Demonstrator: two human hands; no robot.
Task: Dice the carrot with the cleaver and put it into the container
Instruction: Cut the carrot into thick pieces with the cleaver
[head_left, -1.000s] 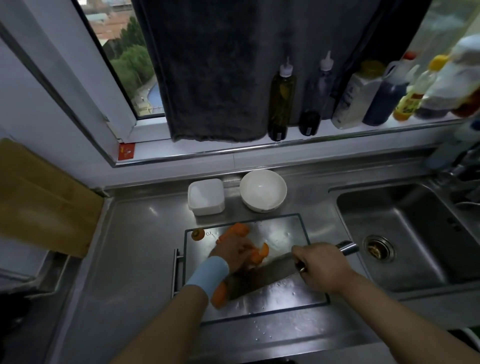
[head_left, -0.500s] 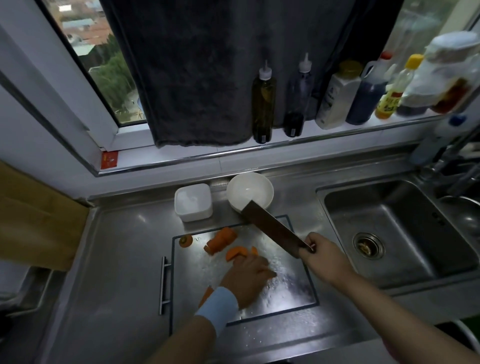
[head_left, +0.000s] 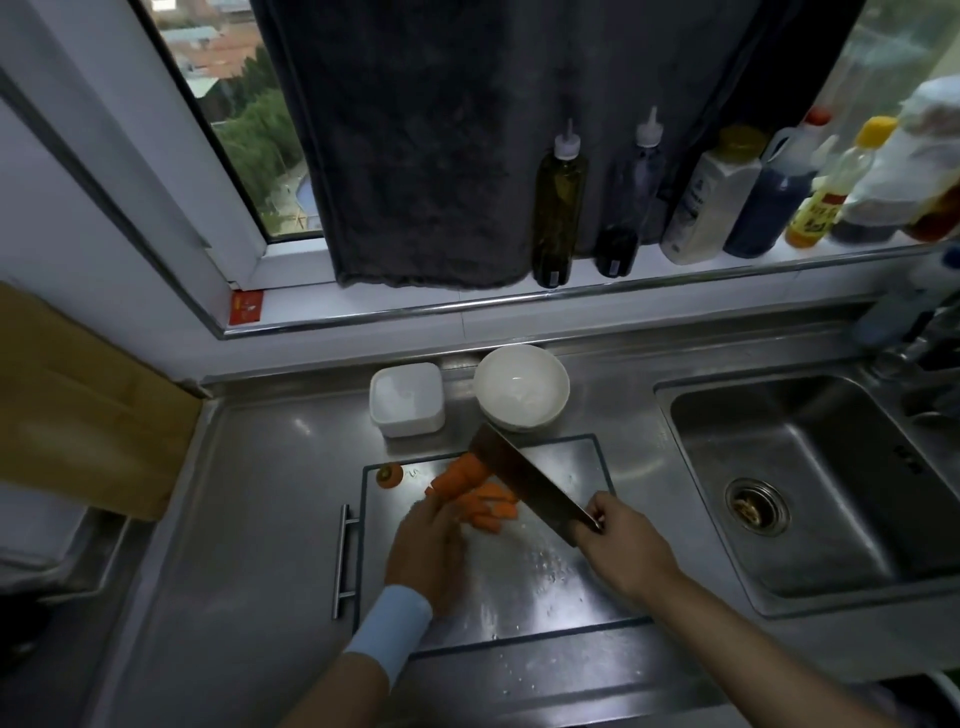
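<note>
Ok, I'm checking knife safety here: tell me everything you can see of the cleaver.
The cleaver has a broad, dark rectangular metal blade. The right hand grips its handle, hiding it. The blade slants away leftward across the cutting board, its far end by the white bowl, over the carrot; contact is unclear.

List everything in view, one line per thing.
carrot pieces: several, orange, on the cutting board
carrot end: one, orange, board's far-left corner
cleaver: one, dark, slanted above the carrot pieces
cutting board: one, steel, on the counter
container: one, white, behind the board
bowl: one, white, right of the container
sink: one, steel, far right
bottles: several, mixed, on the windowsill
cloth: one, dark grey, hanging at the window
left hand: one, at the carrot pieces
right hand: one, holding the cleaver
</note>
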